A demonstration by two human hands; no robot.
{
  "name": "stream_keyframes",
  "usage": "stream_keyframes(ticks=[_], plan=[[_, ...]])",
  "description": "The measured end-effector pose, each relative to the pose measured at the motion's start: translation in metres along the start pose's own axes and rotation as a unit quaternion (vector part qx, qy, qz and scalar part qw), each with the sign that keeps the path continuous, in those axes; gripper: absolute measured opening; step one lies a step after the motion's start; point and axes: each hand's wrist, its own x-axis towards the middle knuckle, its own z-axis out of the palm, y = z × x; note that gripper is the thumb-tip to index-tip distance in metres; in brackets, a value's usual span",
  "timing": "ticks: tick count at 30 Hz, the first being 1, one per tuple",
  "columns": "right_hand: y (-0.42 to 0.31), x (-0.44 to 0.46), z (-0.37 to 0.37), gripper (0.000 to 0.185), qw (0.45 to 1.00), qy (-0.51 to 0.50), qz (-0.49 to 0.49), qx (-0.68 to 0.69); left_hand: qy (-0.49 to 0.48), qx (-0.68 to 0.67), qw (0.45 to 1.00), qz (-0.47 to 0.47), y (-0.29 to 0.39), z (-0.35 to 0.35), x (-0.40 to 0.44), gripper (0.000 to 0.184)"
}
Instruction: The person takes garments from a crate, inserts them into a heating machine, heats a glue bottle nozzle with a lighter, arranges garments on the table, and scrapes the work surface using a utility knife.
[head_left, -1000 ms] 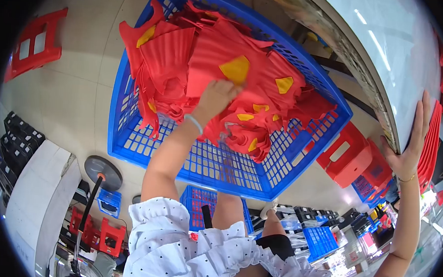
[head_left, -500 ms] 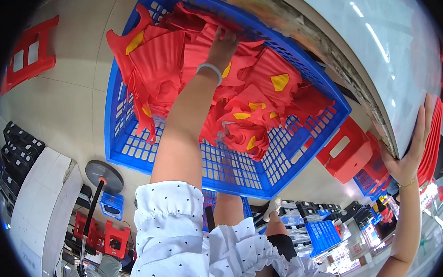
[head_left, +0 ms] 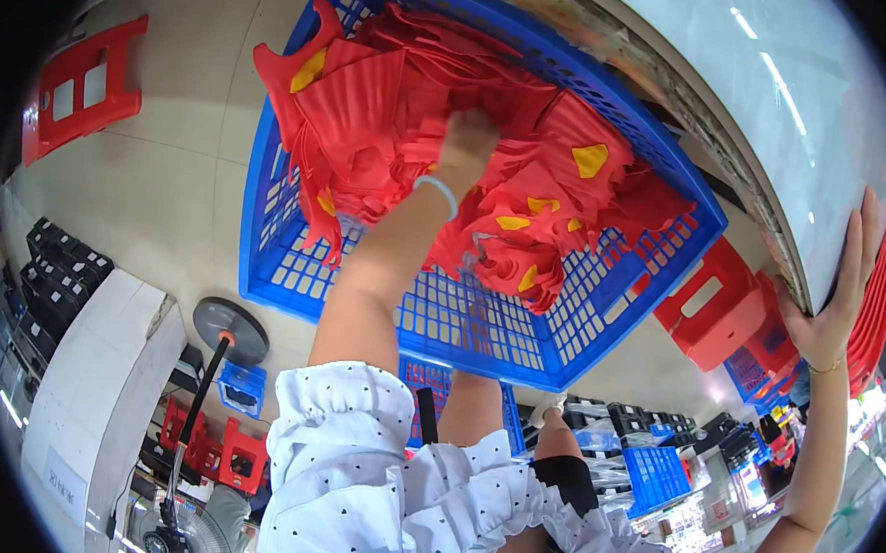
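A blue plastic basket (head_left: 568,368) holds a heap of red fabric pieces (head_left: 356,112), some with yellow patches. My left hand (head_left: 470,143), a pale band at its wrist, is down among the pieces near the middle of the heap. It is blurred and its fingertips are hidden, so I cannot tell whether it grips any fabric. At the right, my right hand (head_left: 829,322) lies open against the edge of a pale tabletop (head_left: 715,50), fingers stretched along its surface and thumb apart.
Red plastic stools stand at the left (head_left: 87,88) and right of the basket (head_left: 712,306). More red fabric (head_left: 877,309) hangs beyond my right hand. A fan (head_left: 184,538), a round dark base (head_left: 232,332), a white block-like counter (head_left: 106,389) and black crates (head_left: 63,267) are around the floor.
My left hand has moved down through the heap, toward the basket's near side. The whole view has shifted slightly, with the basket now further right. My right hand stays on the table edge.
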Motion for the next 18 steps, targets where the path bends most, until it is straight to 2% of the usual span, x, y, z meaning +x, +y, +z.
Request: stream_keyframes(ticks=[2, 3, 6, 11, 14, 15, 17, 18], plan=[[0.000, 0.000, -0.001, 0.087, 1.000, 0.001, 0.000, -0.001, 0.165, 0.075, 0.982, 0.061, 0.012, 0.018, 0.003, 0.018], [0.001, -0.001, -0.001, 0.087, 1.000, 0.002, 0.001, -0.002, 0.163, 0.078, 0.982, 0.057, 0.018, 0.021, 0.008, 0.018], [0.002, -0.001, 0.001, 0.088, 1.000, 0.007, -0.004, 0.003, -0.048, -0.066, 0.996, -0.025, 0.023, 0.024, 0.021, 0.019], [0.000, -0.001, -0.001, 0.092, 1.000, -0.006, -0.008, 0.015, -0.078, -0.095, 0.992, -0.005, -0.022, 0.005, 0.011, 0.022], [-0.002, 0.000, -0.003, 0.092, 1.000, -0.007, -0.002, 0.001, -0.017, -0.215, 0.974, -0.061, -0.034, -0.019, -0.050, 0.047], [-0.001, 0.000, -0.003, 0.092, 1.000, -0.008, -0.007, -0.001, -0.015, -0.214, 0.975, -0.067, -0.036, -0.020, -0.071, 0.047], [0.000, 0.002, -0.003, 0.092, 1.000, -0.011, -0.015, -0.007, 0.039, -0.332, 0.929, -0.160, -0.043, -0.010, -0.106, 0.060], [-0.001, 0.002, -0.003, 0.092, 1.000, -0.010, -0.018, -0.008, 0.041, -0.332, 0.928, -0.162, -0.057, 0.012, -0.114, 0.060]])
